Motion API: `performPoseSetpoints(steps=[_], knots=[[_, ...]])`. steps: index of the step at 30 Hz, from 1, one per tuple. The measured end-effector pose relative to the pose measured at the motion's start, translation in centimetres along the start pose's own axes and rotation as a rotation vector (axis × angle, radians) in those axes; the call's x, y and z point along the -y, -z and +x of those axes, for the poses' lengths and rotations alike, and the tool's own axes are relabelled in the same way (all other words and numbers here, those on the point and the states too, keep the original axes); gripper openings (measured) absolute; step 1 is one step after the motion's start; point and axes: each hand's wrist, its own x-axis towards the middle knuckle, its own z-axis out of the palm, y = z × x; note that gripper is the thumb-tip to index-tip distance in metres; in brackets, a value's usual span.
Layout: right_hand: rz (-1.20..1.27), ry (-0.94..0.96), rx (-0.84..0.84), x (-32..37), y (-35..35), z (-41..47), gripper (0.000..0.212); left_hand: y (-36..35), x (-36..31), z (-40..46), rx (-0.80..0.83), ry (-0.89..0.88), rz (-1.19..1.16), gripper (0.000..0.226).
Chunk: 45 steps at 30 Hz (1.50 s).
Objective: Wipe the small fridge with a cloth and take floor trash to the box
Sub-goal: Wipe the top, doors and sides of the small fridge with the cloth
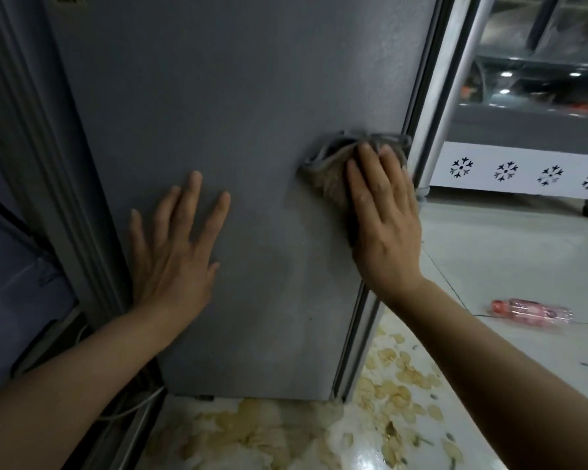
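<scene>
cloth on fridge, bottle right

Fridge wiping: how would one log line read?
left hand flat on fridge | right hand presses cloth | bottle on floor

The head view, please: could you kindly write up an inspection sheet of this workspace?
Surface: grey textured fridge side panel, upright, faint smears low down.
Job's things: crumpled brownish-grey cloth pressed on panel near its right edge.
Clutter: pink plastic bottle lying on pale floor.
Grips: left hand flat, bare on panel; right hand flat on cloth.
Cables: white cable at fridge base, left.
Surroundings: snowflake-patterned display freezer behind.
</scene>
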Motion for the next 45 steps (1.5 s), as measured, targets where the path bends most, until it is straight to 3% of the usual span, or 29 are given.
performPoseSetpoints(steps=[3, 8, 11, 14, 17, 19, 21, 25, 29, 34, 36, 41, 45], knots=[[-0.032, -0.046, -0.063, 1.3, -1.3, -0.1, 0.043, -0.5, -0.1, 0.0, -0.01, 0.005, -0.015, 0.109], [-0.056, 0.376, 0.322, 4.3, -2.4, -6.8, 0.047, -0.7, 0.2, 0.0, -0.013, 0.002, -0.01, 0.11], [-0.08, 0.454, 0.41, 5.0, -1.6, -6.6, 0.046, -0.2, 0.1, 0.1, 0.021, 0.003, -0.011, 0.11], [-0.075, 0.325, 0.308, 4.6, -0.9, -1.7, 0.048, 0.1, 0.8, 0.0, -0.004, -0.016, -0.012, 0.11], [-0.064, 0.079, 0.115, 5.0, -1.7, 4.0, 0.052, 0.0, 2.9, -0.8, -0.047, 0.104, -0.064, 0.106], [-0.062, 0.046, 0.067, 6.4, -2.7, 4.8, 0.049, -0.2, 4.4, -1.3, -0.019, 0.141, -0.064, 0.106], [-0.045, 0.15, 0.14, 7.8, -3.5, 2.9, 0.046, -0.4, 5.4, -1.5, 0.02, 0.113, -0.055, 0.108], [-0.116, 0.528, 0.457, 10.1, -3.9, -1.6, 0.05, -0.1, 5.8, -1.3, 0.101, 0.109, -0.053, 0.114], [-0.174, 0.653, 0.545, 10.3, -3.1, 0.3, 0.05, 0.5, 6.7, -1.5, 0.091, 0.077, -0.051, 0.106], [-0.089, 0.237, 0.245, 11.2, -4.2, 6.3, 0.048, -0.4, 8.6, -2.7, 0.114, 0.06, -0.09, 0.105], [-0.086, 0.189, 0.214, 12.4, -5.2, 5.5, 0.047, -0.8, 8.9, -2.7, 0.1, 0.042, -0.108, 0.104], [-0.116, 0.619, 0.51, 14.3, -5.8, 0.0, 0.049, -0.7, 9.6, -2.5, 0.04, -0.009, -0.142, 0.102], [-0.135, 0.633, 0.556, 14.7, -5.3, 1.5, 0.05, 0.1, 10.3, -2.8, 0.048, -0.001, -0.116, 0.101]])
